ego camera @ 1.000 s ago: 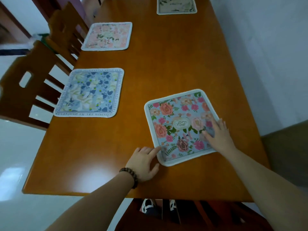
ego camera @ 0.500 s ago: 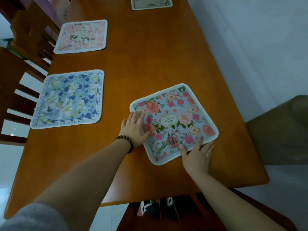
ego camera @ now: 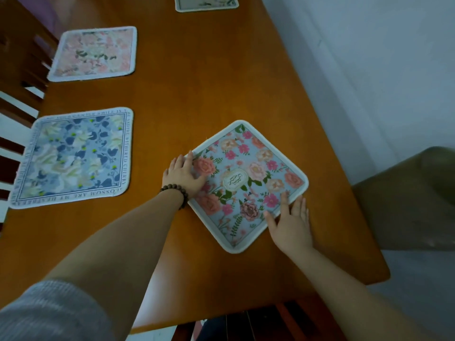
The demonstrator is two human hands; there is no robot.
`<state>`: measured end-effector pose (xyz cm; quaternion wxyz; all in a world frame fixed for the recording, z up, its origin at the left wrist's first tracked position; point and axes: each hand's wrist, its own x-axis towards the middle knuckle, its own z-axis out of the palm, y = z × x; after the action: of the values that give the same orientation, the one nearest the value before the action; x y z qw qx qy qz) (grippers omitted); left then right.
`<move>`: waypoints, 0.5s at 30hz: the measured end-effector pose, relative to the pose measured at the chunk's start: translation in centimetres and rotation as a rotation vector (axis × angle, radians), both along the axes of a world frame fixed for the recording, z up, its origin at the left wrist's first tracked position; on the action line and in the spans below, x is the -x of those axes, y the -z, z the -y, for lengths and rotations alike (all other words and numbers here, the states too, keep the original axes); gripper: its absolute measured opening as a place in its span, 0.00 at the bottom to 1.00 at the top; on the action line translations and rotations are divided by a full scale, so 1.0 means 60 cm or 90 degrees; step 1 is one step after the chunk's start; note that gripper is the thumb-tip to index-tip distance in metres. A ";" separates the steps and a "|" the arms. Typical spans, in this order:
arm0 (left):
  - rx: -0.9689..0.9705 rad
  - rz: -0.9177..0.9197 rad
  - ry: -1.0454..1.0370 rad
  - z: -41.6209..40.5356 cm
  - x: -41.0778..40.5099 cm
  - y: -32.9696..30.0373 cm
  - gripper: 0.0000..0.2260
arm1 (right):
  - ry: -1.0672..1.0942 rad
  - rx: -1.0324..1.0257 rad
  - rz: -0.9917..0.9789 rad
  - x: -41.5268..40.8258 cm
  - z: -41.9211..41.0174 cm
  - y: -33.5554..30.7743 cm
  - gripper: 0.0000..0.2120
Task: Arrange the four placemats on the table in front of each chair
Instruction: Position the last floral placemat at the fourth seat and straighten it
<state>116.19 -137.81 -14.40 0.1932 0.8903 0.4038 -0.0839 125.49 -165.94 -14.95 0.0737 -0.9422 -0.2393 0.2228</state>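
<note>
From the head camera, a glossy orange-brown wooden table with a rounded edge fills most of the view. Four placemats lie flat on it, each a soft-looking square with rounded corners and a pale bound border.

The nearest, a rose placemat, has a light blue ground scattered with pink and coral blooms, green leaves and a cream oval badge at its centre. It sits turned cornerwise like a diamond near the table's right edge, toward the near end. The left hand, wearing a bracelet of dark round beads at the wrist, lies flat and spread, palm down, on the mat's left corner. The right hand also lies flat with fingers extended, pressing the lower right border, partly on the mat and partly on the wood. Neither hand is clamped on anything; the two are well apart, one on each side of the mat.

Along the left edge lie two more: a blue placemat with white flowers, dark leaves and a line of printed lettering round its frame, and farther off a pale pink placemat with faded blossoms. A fourth placemat, cream and cut off by the top of the view, lies at the far end.

Dark slatted wooden chair backs stand beside the two left mats. A grey knitted sleeve covers the left upper arm. An olive cushioned seat stands to the right of the table.
</note>
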 end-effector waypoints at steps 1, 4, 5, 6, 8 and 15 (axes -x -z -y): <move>-0.001 0.001 -0.004 0.005 0.009 -0.001 0.36 | -0.012 0.005 0.003 -0.011 -0.002 0.000 0.38; -0.012 -0.001 -0.022 0.026 0.046 -0.005 0.35 | -0.048 0.009 0.021 -0.039 -0.012 0.000 0.37; -0.018 -0.003 -0.026 0.034 0.060 -0.005 0.35 | -0.062 0.011 0.029 -0.049 -0.017 0.000 0.37; -0.021 -0.006 -0.028 0.044 0.073 -0.005 0.35 | -0.074 0.011 0.033 -0.060 -0.022 0.001 0.36; -0.026 -0.013 -0.026 0.064 0.102 -0.002 0.34 | -0.088 0.008 0.030 -0.083 -0.035 0.002 0.36; -0.053 0.033 -0.018 0.151 0.201 0.003 0.33 | -0.108 -0.034 -0.050 -0.120 -0.048 -0.007 0.37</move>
<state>104.12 -146.89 -14.59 0.1676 0.8935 0.4145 -0.0410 132.70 -163.04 -14.54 0.0887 -0.9068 -0.3210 0.2584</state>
